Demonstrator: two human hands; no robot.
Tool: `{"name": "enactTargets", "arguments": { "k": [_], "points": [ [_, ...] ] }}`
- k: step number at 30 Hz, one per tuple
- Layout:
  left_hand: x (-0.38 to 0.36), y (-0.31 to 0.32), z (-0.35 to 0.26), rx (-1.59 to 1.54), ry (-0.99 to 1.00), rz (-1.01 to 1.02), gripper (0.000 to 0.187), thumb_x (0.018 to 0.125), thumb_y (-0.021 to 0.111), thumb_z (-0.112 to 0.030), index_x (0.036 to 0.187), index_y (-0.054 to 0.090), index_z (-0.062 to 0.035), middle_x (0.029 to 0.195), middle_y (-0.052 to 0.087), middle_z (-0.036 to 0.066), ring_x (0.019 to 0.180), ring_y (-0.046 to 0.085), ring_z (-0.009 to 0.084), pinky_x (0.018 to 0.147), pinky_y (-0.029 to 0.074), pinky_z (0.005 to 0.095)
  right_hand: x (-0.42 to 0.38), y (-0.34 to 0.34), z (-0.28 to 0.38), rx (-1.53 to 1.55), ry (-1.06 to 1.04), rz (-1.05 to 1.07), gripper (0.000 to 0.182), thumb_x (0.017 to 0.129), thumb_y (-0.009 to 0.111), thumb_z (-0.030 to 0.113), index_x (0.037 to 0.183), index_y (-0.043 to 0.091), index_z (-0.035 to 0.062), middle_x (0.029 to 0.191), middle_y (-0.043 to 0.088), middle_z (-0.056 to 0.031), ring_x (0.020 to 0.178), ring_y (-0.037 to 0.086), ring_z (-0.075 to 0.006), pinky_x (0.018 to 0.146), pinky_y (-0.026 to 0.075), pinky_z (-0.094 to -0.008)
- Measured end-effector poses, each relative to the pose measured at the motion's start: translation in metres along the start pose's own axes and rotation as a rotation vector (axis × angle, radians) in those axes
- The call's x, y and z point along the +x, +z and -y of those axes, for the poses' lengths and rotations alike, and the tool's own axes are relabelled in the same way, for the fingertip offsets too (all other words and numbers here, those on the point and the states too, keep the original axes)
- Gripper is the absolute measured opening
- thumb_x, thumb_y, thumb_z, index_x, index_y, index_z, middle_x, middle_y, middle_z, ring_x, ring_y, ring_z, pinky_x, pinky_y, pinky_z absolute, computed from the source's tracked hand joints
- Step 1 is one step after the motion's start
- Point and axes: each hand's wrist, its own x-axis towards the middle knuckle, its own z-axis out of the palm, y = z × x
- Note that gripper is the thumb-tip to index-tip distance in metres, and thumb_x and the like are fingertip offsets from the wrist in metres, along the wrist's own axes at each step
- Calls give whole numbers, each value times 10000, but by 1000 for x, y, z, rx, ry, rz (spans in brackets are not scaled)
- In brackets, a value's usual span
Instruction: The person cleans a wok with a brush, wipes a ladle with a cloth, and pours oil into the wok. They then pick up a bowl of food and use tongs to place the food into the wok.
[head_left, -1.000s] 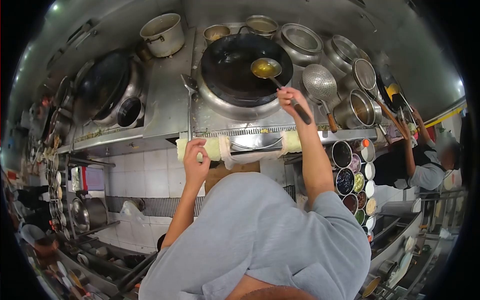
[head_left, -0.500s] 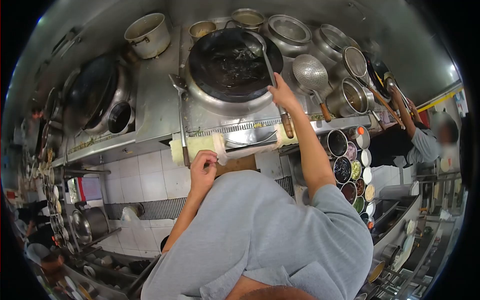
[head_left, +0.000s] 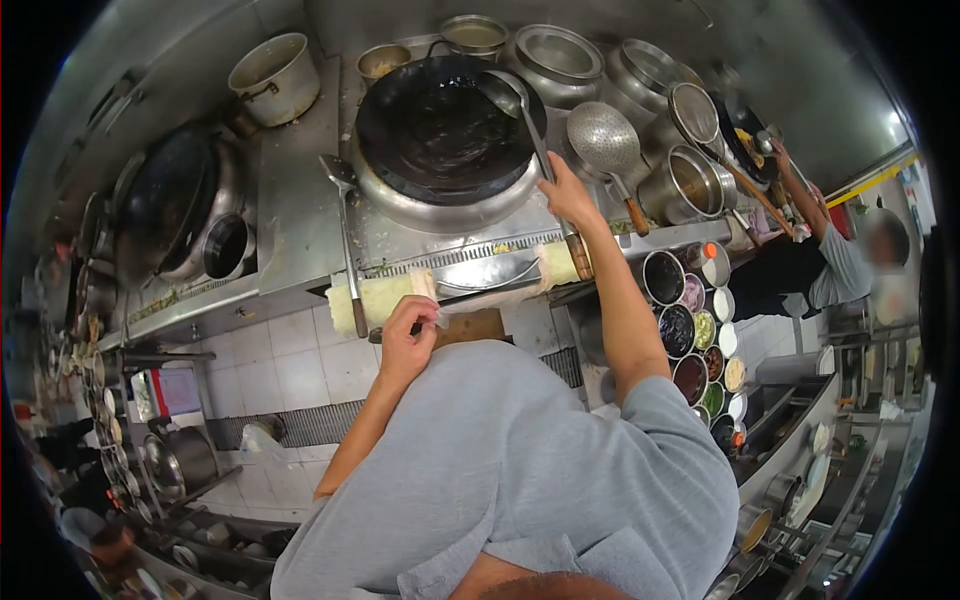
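My right hand (head_left: 569, 192) is closed round the long handle of a ladle (head_left: 503, 95), whose bowl rests inside the right part of a large black wok (head_left: 440, 130). The wok's inner surface looks dark and shiny. Near the counter's front edge, my left hand (head_left: 407, 335) has its fingers curled together; whether anything is between them is too small to tell. Just left of it, a long-handled spatula (head_left: 347, 240) lies across the counter with its handle over a pale yellow cloth (head_left: 380, 302).
A perforated skimmer (head_left: 603, 138) lies right of the wok, beside lidded pots (head_left: 559, 62). Round ingredient containers (head_left: 676, 330) stand lower right. On the far left is a second wok (head_left: 165, 205). Another person (head_left: 825, 260) works at the far right, holding a utensil.
The view has shifted slightly, moving the counter items left in the frame. The ladle's bowl has moved slightly within the wok. Both hands keep their closed shape.
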Motion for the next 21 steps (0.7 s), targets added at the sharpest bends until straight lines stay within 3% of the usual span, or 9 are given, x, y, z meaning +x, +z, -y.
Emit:
{"name": "enactTargets", "arguments": {
  "k": [2, 5, 8, 11, 14, 16, 18, 20, 21],
  "points": [
    [-1, 1, 0, -7, -8, -5, 148, 741, 535, 101, 856, 573, 15, 960, 610, 120, 815, 604, 203, 706, 498, 275, 0, -2, -8, -41, 21, 21, 646, 884, 588, 126, 1459, 306, 35, 827, 589, -102, 500, 500, -144, 493, 438, -309],
    [-3, 0, 2, -2, -15, -7, 147, 742, 534, 100, 856, 573, 15, 957, 612, 120, 816, 605, 203, 707, 498, 276, 2, -7, -21, -178, 69, 56, 656, 866, 588, 150, 1457, 320, 54, 934, 641, -182, 575, 580, -219, 568, 488, -358],
    [-3, -1, 2, 3, -19, -14, 147, 742, 536, 98, 856, 573, 15, 953, 615, 120, 813, 605, 205, 708, 496, 277, -2, -11, -33, -226, 5, 57, 656, 871, 587, 156, 1462, 316, 63, 994, 648, -206, 614, 608, -237, 607, 494, -370],
    [-5, 1, 2, 16, -27, -6, 146, 740, 539, 98, 855, 573, 15, 948, 618, 121, 809, 605, 208, 708, 495, 279, -21, -17, -18, -36, 112, 63, 650, 879, 582, 156, 1463, 313, 60, 1082, 641, -231, 658, 627, -262, 652, 494, -379],
    [-5, 7, 2, 20, -36, 15, 146, 738, 541, 98, 853, 573, 15, 944, 618, 122, 809, 605, 212, 708, 494, 281, -21, -19, -36, -117, 101, 15, 662, 870, 606, 148, 1460, 321, 54, 1125, 627, -219, 668, 624, -249, 664, 505, -371],
    [-2, 12, 2, 32, -29, 38, 145, 736, 542, 99, 851, 573, 16, 943, 618, 124, 811, 606, 216, 707, 493, 281, -17, -16, -58, -92, 29, -53, 710, 866, 624, 150, 1480, 277, 68, 1071, 628, -181, 647, 605, -228, 637, 513, -351],
    [2, 17, 1, 16, -43, 44, 139, 738, 545, 97, 848, 573, 17, 939, 616, 126, 817, 607, 220, 711, 493, 281, -20, -19, -68, 94, 9, -93, 753, 869, 632, 148, 1499, 224, 87, 1006, 614, -139, 626, 587, -202, 601, 516, -327],
    [-3, 23, 0, 19, -64, 66, 134, 741, 546, 96, 845, 573, 18, 938, 615, 127, 823, 608, 222, 717, 494, 281, -45, -38, -17, 442, 49, -115, 791, 879, 630, 144, 1517, 163, 111, 930, 586, -94, 608, 568, -174, 555, 516, -301],
    [-3, 26, 0, 29, -64, 83, 131, 743, 545, 96, 844, 573, 18, 938, 615, 128, 828, 609, 222, 720, 495, 281, -61, -43, -1, 777, 12, -145, 710, 924, 596, 186, 1502, 187, 133, 820, 510, -40, 483, 464, -129, 447, 459, -257]
  ]
}}
